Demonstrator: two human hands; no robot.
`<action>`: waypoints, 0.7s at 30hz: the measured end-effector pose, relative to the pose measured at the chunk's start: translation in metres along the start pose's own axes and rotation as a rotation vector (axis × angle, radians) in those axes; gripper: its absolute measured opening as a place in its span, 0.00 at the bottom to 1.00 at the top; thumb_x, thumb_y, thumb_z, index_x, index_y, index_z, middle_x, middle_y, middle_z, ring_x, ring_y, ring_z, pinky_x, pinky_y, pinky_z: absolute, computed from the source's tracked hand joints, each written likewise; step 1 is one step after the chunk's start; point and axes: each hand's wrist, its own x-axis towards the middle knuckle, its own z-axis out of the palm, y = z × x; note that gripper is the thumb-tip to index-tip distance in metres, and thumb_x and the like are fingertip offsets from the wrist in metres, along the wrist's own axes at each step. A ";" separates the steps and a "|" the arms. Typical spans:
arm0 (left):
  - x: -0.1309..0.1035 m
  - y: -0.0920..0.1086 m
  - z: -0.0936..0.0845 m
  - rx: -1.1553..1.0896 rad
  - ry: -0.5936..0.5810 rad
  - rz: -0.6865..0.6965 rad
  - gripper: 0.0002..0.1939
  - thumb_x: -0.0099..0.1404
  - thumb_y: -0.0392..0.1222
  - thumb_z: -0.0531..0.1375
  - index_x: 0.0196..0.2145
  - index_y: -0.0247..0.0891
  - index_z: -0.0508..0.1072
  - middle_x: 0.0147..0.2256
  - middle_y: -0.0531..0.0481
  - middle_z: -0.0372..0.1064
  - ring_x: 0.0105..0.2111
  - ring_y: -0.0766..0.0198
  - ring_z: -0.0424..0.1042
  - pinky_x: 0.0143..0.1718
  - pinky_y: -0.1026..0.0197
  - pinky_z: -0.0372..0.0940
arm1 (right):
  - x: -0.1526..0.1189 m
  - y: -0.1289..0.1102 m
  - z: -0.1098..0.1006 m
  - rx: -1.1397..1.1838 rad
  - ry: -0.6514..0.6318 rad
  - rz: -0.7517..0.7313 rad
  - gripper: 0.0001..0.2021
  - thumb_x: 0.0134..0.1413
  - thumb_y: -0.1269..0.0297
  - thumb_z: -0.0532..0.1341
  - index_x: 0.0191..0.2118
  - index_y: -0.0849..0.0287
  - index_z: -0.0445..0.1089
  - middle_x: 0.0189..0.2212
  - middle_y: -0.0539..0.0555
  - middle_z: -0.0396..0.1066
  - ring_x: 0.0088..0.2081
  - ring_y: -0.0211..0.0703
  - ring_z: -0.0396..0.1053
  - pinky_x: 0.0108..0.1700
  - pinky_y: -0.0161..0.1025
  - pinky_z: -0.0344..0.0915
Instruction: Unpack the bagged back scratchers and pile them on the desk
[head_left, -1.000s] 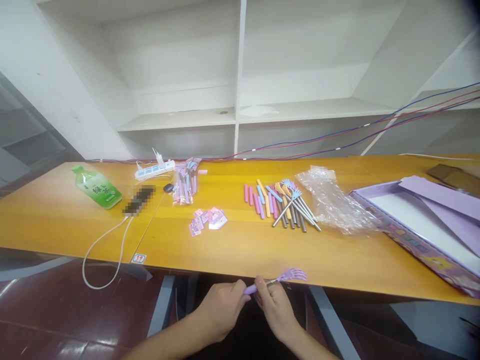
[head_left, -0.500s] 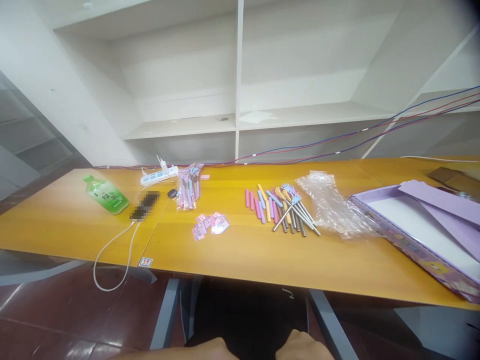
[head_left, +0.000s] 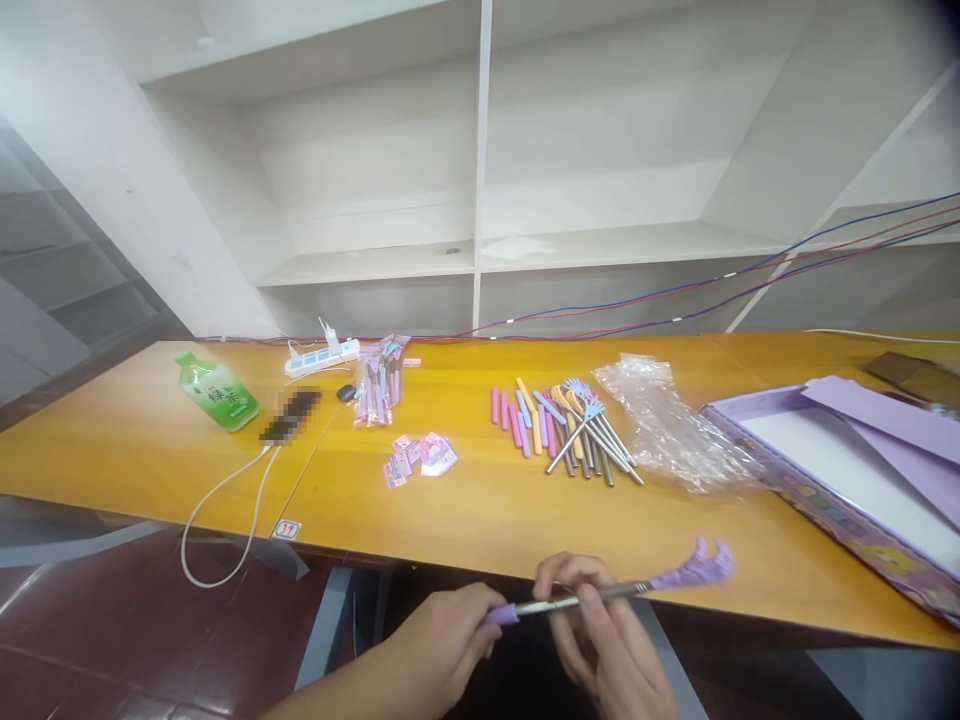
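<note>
A telescopic back scratcher (head_left: 541, 605) is held nearly level just in front of the table's edge, its purple claw head pointing right. My left hand (head_left: 442, 640) is closed round its purple handle, which is mostly hidden by the fingers. Further along, the fingers and thumb of my right hand (head_left: 611, 640) grip the metal rod below the head. Beyond my hands lie a pile of back scratcher rods (head_left: 600, 440) with coloured claw heads and a group of loose pink, blue, yellow and purple handles (head_left: 523, 420).
Crumpled clear plastic (head_left: 667, 430) lies beside a purple box (head_left: 832, 510). Small printed cards (head_left: 437, 455) and bagged back scratchers (head_left: 377, 385) are left of the pile. Further left are a power strip (head_left: 322, 358), a phone (head_left: 292, 417) with a hanging cable and a green bottle (head_left: 217, 390).
Both hands have risen from the bottom edge, bringing the purple back scratcher into view between them. The view has tilted slightly; things on the table lie as before.
</note>
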 end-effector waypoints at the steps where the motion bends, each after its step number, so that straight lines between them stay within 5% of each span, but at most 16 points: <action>1: 0.006 -0.009 0.012 0.094 0.100 0.025 0.14 0.82 0.43 0.47 0.46 0.39 0.72 0.42 0.47 0.75 0.39 0.61 0.73 0.42 0.61 0.65 | -0.001 0.002 0.006 0.070 0.008 0.108 0.18 0.71 0.41 0.59 0.46 0.52 0.66 0.32 0.46 0.64 0.19 0.26 0.41 0.19 0.29 0.41; 4: 0.022 -0.036 0.043 0.334 0.306 0.082 0.14 0.78 0.36 0.46 0.40 0.39 0.71 0.36 0.45 0.74 0.34 0.58 0.73 0.38 0.59 0.64 | -0.004 0.005 0.022 0.203 -0.012 0.252 0.24 0.68 0.36 0.61 0.40 0.54 0.63 0.24 0.41 0.55 0.18 0.24 0.33 0.17 0.26 0.32; 8: 0.030 -0.051 0.059 0.329 0.369 0.083 0.05 0.70 0.42 0.59 0.35 0.40 0.69 0.30 0.49 0.73 0.27 0.60 0.70 0.30 0.61 0.60 | -0.001 0.020 0.028 0.269 -0.006 0.318 0.34 0.56 0.32 0.69 0.29 0.54 0.51 0.21 0.38 0.45 0.19 0.24 0.31 0.16 0.25 0.35; 11: 0.031 -0.052 0.060 0.275 0.297 0.040 0.12 0.64 0.42 0.65 0.27 0.40 0.66 0.24 0.52 0.68 0.23 0.65 0.66 0.27 0.64 0.55 | 0.005 0.043 0.022 0.124 -0.073 0.294 0.38 0.53 0.33 0.71 0.25 0.53 0.45 0.16 0.37 0.39 0.17 0.25 0.33 0.17 0.28 0.36; 15: 0.028 -0.058 0.058 0.190 0.116 0.022 0.15 0.62 0.32 0.60 0.21 0.37 0.61 0.19 0.56 0.61 0.19 0.72 0.53 0.24 0.65 0.47 | 0.010 0.070 0.014 -0.170 -0.139 0.028 0.42 0.57 0.31 0.66 0.19 0.53 0.36 0.14 0.42 0.36 0.18 0.27 0.38 0.20 0.33 0.36; 21: -0.002 -0.043 0.034 -0.033 -0.150 0.033 0.13 0.52 0.24 0.58 0.20 0.36 0.58 0.17 0.61 0.46 0.20 0.74 0.44 0.21 0.67 0.43 | -0.004 0.056 0.020 -0.284 -0.450 -0.110 0.40 0.71 0.40 0.57 0.18 0.55 0.33 0.14 0.44 0.38 0.19 0.28 0.40 0.23 0.35 0.39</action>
